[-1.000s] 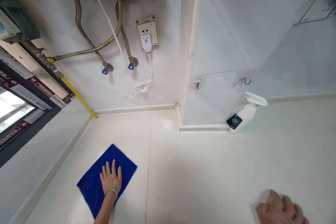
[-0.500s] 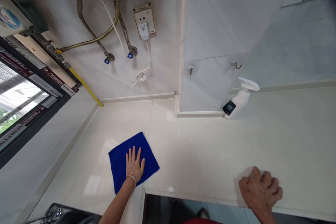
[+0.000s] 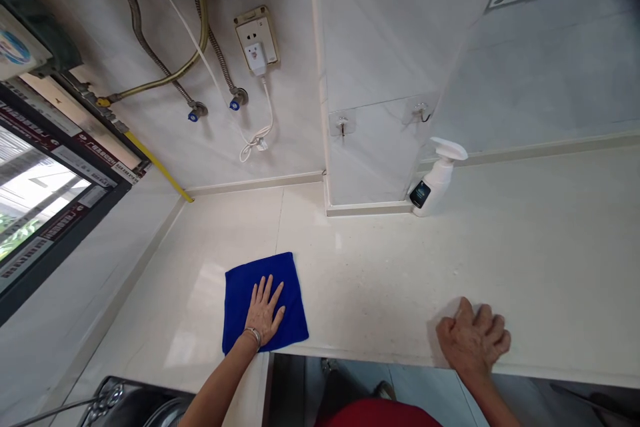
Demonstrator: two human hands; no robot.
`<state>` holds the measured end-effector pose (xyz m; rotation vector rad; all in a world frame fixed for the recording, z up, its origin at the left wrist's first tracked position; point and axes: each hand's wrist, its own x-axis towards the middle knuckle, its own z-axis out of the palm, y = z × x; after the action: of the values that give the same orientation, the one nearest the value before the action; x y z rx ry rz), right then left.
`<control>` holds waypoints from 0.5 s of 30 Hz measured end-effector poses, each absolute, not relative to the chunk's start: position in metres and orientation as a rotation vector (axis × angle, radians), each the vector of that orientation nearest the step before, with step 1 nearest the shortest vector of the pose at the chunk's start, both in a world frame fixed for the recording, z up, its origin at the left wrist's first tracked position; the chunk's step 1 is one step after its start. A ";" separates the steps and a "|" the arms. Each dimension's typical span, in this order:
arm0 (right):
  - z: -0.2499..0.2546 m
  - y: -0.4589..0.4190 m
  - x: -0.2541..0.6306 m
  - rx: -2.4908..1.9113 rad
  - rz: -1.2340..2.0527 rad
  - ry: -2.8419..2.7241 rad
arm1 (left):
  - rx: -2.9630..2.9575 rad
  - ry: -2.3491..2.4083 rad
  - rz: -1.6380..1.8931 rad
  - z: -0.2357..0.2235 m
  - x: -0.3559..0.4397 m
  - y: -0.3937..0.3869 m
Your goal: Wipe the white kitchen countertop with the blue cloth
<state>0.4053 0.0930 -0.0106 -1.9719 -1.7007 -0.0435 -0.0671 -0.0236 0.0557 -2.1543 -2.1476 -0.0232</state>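
Observation:
My left hand (image 3: 265, 310) lies flat with spread fingers on a blue cloth (image 3: 245, 290), pressing it onto the pale stone countertop (image 3: 380, 273) near its front edge. A bracelet circles that wrist. My right hand (image 3: 473, 341) rests palm down on the countertop's front edge at the right, fingers slightly curled, nothing in it. A white spray bottle (image 3: 434, 178) with a dark label stands upright by the wall column, far from both hands.
The wall behind carries a socket with a white plug (image 3: 257, 43), metal hoses and valves (image 3: 197, 111). A dark-framed window (image 3: 45, 193) is at the left. A dark pan or sink edge (image 3: 125, 403) shows at bottom left. The floor lies below the counter's front edge.
My left hand has slid the blue cloth rightwards and nearer the front edge. My right hand now sits further left in view. The view has pulled back, showing the counter's edge.

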 end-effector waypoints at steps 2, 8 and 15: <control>-0.011 0.094 0.405 -1.971 -0.058 -1.698 | -2.165 -2.167 -0.012 0.058 -0.066 -0.022; -0.011 0.093 0.404 -1.967 -0.081 -1.700 | -2.171 -2.232 -0.020 0.063 -0.061 -0.011; -0.005 0.092 0.401 -1.968 -0.090 -1.697 | -2.178 -2.284 -0.083 0.067 -0.063 0.010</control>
<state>0.4006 0.0920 -0.0052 -1.9683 -1.6968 -0.0900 -0.0627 0.0095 0.0673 -2.1782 -2.2842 -0.0826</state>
